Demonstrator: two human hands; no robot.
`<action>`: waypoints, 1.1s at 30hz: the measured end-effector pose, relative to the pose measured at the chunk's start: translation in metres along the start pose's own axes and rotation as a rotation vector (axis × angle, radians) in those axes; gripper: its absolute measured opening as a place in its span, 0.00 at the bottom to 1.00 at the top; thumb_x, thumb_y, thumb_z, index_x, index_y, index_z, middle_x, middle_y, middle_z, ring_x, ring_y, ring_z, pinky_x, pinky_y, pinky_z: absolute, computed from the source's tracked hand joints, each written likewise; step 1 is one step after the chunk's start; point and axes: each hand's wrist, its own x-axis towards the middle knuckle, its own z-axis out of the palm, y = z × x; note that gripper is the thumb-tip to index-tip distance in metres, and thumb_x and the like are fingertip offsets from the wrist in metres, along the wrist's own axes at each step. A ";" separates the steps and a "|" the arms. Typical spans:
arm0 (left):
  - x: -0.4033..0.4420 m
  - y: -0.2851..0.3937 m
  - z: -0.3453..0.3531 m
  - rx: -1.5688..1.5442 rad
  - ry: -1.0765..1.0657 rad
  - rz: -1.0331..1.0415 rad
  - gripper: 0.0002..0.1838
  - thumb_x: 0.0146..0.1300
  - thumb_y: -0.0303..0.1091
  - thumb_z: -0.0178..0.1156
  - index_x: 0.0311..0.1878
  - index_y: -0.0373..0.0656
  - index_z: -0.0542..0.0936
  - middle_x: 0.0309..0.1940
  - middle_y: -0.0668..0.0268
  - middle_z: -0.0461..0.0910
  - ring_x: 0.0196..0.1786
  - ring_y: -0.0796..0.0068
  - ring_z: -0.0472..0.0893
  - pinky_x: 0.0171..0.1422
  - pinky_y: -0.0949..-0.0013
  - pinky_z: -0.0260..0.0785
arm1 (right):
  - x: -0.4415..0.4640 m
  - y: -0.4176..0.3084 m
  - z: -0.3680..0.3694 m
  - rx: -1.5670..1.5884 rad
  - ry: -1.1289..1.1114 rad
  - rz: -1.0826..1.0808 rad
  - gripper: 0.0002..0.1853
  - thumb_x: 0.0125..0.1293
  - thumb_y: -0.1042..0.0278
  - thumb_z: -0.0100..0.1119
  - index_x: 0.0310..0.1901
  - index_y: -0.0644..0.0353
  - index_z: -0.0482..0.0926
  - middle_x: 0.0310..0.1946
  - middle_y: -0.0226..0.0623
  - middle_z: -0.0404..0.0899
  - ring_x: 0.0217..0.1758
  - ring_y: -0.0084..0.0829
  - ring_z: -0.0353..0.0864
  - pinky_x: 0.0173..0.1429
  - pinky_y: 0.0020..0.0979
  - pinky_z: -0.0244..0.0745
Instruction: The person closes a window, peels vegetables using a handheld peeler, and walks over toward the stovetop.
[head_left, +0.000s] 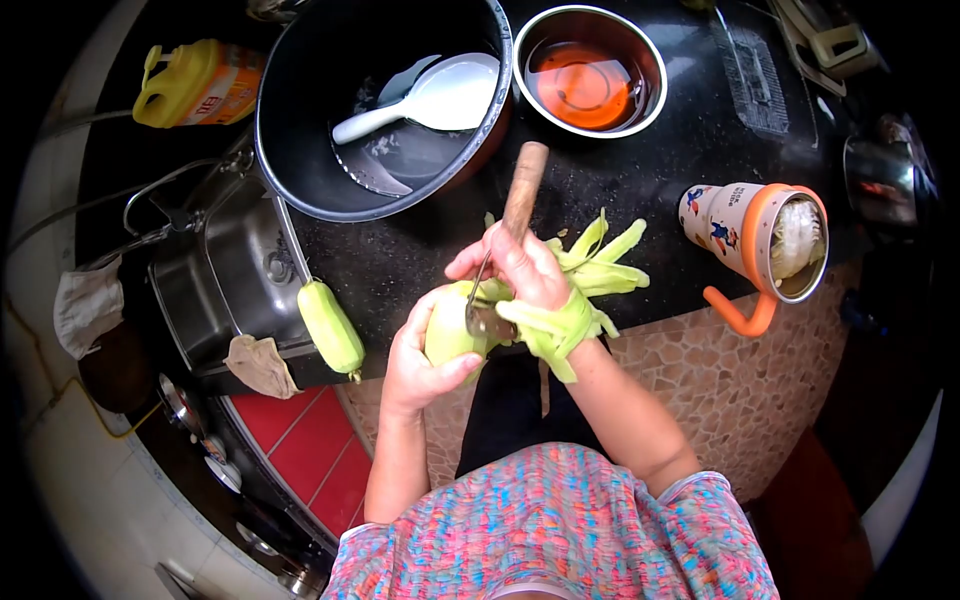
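My left hand [412,362] is wrapped around a pale green gourd [447,330], held over the counter's front edge. In my right hand [532,272] is a peeler [524,188]; its wooden handle points up and away from me, and its metal end lies against the gourd's right side. Long green strips of peel [558,335] hang over my right wrist. More peel strips [612,265] lie on the counter just beyond that hand. A second, whole pale green gourd [331,326] rests on the counter beside the sink, left of my left hand.
A large dark pot [290,195] holds a white scoop [455,95]. Next to it stands a metal bowl [655,75] with reddish liquid. An orange-handled mug [735,225] is at right, a sink [225,255] at left, with a cloth [260,366] on its edge and a yellow jug [190,85] behind.
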 end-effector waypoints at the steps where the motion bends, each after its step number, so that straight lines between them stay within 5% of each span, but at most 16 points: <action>1: 0.001 -0.001 -0.002 0.015 -0.030 0.014 0.39 0.43 0.32 0.72 0.61 0.35 0.68 0.52 0.64 0.75 0.54 0.76 0.73 0.61 0.71 0.64 | -0.002 0.003 0.003 -0.015 0.022 -0.020 0.19 0.73 0.51 0.46 0.35 0.60 0.73 0.29 0.34 0.79 0.32 0.21 0.78 0.40 0.22 0.71; 4: -0.004 -0.010 -0.008 -0.066 -0.095 -0.039 0.39 0.41 0.31 0.71 0.60 0.34 0.70 0.50 0.65 0.75 0.53 0.76 0.74 0.61 0.71 0.64 | 0.003 0.004 -0.003 -0.108 0.137 0.128 0.17 0.72 0.53 0.48 0.33 0.59 0.72 0.23 0.31 0.76 0.26 0.21 0.76 0.34 0.23 0.71; 7: -0.005 -0.008 -0.008 -0.021 -0.127 -0.021 0.37 0.41 0.31 0.71 0.59 0.35 0.71 0.50 0.65 0.76 0.52 0.77 0.75 0.59 0.71 0.66 | 0.010 0.013 -0.007 0.196 0.200 0.232 0.16 0.72 0.53 0.49 0.33 0.57 0.72 0.21 0.33 0.75 0.26 0.26 0.79 0.33 0.24 0.74; 10: -0.002 0.002 -0.003 0.343 0.009 0.157 0.36 0.39 0.31 0.72 0.57 0.37 0.73 0.48 0.61 0.77 0.49 0.71 0.77 0.56 0.68 0.69 | 0.007 0.009 -0.013 0.414 0.150 0.316 0.17 0.72 0.52 0.47 0.35 0.58 0.72 0.26 0.41 0.80 0.31 0.32 0.83 0.39 0.26 0.78; 12: 0.005 0.006 -0.002 0.851 0.080 0.445 0.35 0.37 0.31 0.72 0.54 0.39 0.74 0.44 0.56 0.77 0.46 0.62 0.79 0.52 0.64 0.71 | 0.004 0.014 -0.016 0.364 0.061 0.193 0.18 0.73 0.51 0.45 0.36 0.59 0.72 0.31 0.46 0.81 0.32 0.32 0.83 0.40 0.27 0.78; 13: 0.007 0.006 0.000 0.911 0.116 0.500 0.35 0.35 0.30 0.71 0.53 0.39 0.74 0.41 0.53 0.77 0.43 0.54 0.78 0.49 0.61 0.72 | 0.000 0.011 -0.011 0.274 0.065 0.183 0.19 0.73 0.51 0.44 0.37 0.61 0.72 0.33 0.43 0.81 0.35 0.29 0.82 0.43 0.27 0.76; 16: 0.008 0.005 -0.003 1.037 0.124 0.592 0.36 0.33 0.29 0.70 0.54 0.39 0.74 0.41 0.54 0.76 0.43 0.54 0.78 0.48 0.60 0.72 | -0.012 0.008 -0.001 -0.056 0.021 0.012 0.18 0.73 0.54 0.45 0.41 0.63 0.75 0.37 0.39 0.81 0.41 0.23 0.80 0.49 0.27 0.73; 20: 0.005 0.004 0.001 1.129 0.154 0.677 0.37 0.33 0.30 0.70 0.54 0.41 0.74 0.40 0.57 0.75 0.40 0.55 0.77 0.47 0.58 0.70 | -0.007 0.014 0.002 -0.007 0.148 0.045 0.16 0.72 0.54 0.48 0.37 0.61 0.74 0.28 0.34 0.80 0.26 0.21 0.77 0.34 0.21 0.73; 22: 0.000 0.003 -0.003 1.195 0.157 0.718 0.37 0.33 0.30 0.70 0.55 0.41 0.74 0.40 0.58 0.75 0.40 0.56 0.76 0.47 0.58 0.70 | 0.005 0.019 -0.008 0.036 0.287 0.293 0.16 0.70 0.53 0.51 0.34 0.59 0.72 0.22 0.35 0.79 0.22 0.21 0.77 0.28 0.20 0.73; 28: -0.011 -0.005 -0.024 1.382 0.333 0.577 0.36 0.40 0.28 0.69 0.59 0.40 0.71 0.42 0.54 0.74 0.44 0.53 0.74 0.51 0.56 0.68 | 0.003 0.025 -0.001 0.028 0.338 -0.002 0.16 0.69 0.55 0.54 0.39 0.62 0.70 0.26 0.40 0.81 0.24 0.22 0.78 0.30 0.20 0.74; 33: -0.010 -0.036 -0.059 1.412 0.541 0.471 0.39 0.44 0.32 0.71 0.62 0.39 0.68 0.44 0.54 0.72 0.46 0.52 0.73 0.52 0.55 0.67 | 0.003 0.041 -0.002 -0.507 0.376 -0.316 0.14 0.69 0.59 0.54 0.44 0.63 0.71 0.28 0.35 0.82 0.28 0.28 0.82 0.34 0.30 0.75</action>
